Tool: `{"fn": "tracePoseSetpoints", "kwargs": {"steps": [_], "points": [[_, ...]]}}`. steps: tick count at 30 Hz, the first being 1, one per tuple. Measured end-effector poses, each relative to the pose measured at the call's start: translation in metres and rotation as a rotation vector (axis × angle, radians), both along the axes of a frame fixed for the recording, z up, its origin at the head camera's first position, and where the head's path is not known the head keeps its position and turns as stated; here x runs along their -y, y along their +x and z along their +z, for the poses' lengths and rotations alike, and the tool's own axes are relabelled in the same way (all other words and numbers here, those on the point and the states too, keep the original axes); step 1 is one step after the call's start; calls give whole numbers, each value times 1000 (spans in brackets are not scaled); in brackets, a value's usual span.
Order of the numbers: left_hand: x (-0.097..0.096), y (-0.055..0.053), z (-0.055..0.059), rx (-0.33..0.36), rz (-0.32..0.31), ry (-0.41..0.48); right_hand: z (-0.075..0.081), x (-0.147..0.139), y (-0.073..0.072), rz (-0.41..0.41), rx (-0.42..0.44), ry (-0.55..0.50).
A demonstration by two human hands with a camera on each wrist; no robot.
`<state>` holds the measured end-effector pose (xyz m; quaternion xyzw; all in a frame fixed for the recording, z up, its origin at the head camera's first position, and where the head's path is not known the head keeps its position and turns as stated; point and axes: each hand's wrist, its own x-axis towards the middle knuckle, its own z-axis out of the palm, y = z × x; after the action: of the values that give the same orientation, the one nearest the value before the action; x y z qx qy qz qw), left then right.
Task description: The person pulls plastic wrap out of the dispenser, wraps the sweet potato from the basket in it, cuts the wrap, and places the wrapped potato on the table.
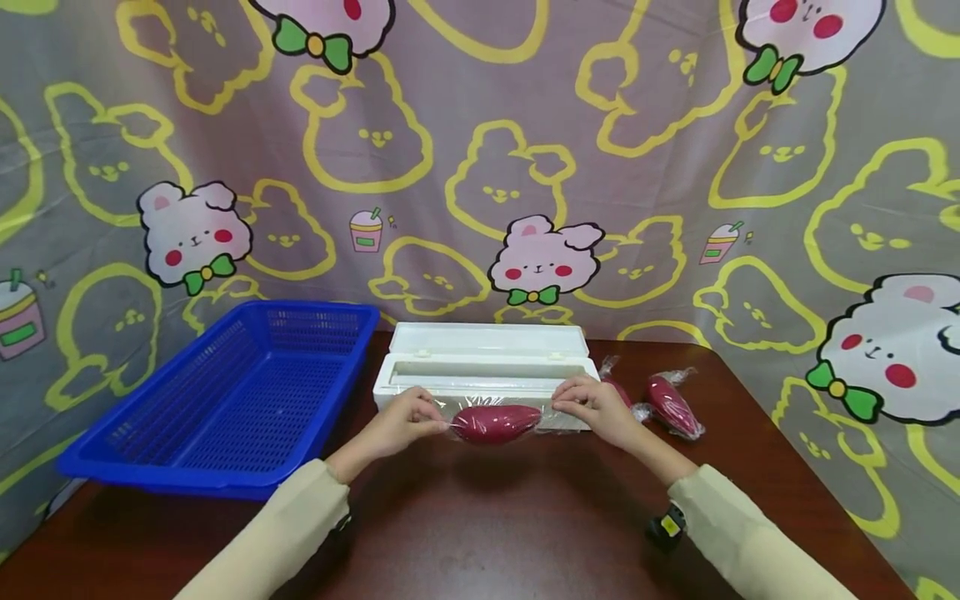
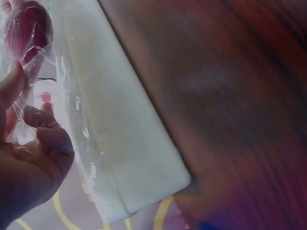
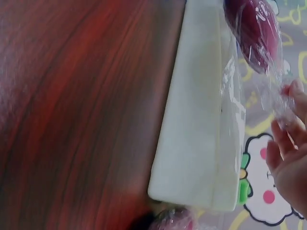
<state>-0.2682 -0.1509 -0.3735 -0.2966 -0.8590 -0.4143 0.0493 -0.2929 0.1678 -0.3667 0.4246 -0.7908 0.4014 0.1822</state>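
A smooth purple-red sweet potato (image 1: 497, 423), or something much like one, hangs in clear plastic film in front of a white film dispenser box (image 1: 491, 385). At its left end my left hand (image 1: 405, 422) pinches the gathered film (image 2: 29, 79) between thumb and fingers. On the other side the film's right end is pinched by the fingertips of my right hand (image 1: 597, 406). Both wrist views show the film bunched and wrinkled at the ends. The dispenser's lid (image 1: 487, 339) stands raised at the back.
A blue plastic basket (image 1: 202, 479) stands on the left of the dark wooden table (image 1: 480, 533). To the right of the dispenser lie a film-wrapped purple-red piece (image 1: 672, 404) and another (image 1: 617, 392) partly behind my right hand. A patterned curtain (image 1: 450, 100) hangs behind the table.
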Motion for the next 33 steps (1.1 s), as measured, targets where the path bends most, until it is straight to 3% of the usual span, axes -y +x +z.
{"fn": "tracePoseSetpoints", "kwargs": {"steps": [6, 8, 13, 17, 19, 23, 28, 33], "points": [[-1, -9, -6, 89, -46, 87, -4, -1, 0, 24, 290, 55], [-1, -10, -7, 117, -64, 98, -7, 3, 0, 19, 314, 89], [-3, -14, -4, 208, -65, 136, -10, 15, -6, 59, 162, 76], [-1, -19, -6, 274, -21, 199, -9, 19, -9, 57, 82, 52], [-1, -21, -8, 273, -1, 241, -10, 19, -10, 43, 46, 72], [-3, -24, -12, 190, -5, 257, -13, 19, -13, 53, -19, 119], [-6, -25, -13, 59, 10, 130, -15, 21, -17, 96, -80, 174], [-9, -26, -11, 87, 50, 50, -18, 21, -21, 108, -64, 201]]}}
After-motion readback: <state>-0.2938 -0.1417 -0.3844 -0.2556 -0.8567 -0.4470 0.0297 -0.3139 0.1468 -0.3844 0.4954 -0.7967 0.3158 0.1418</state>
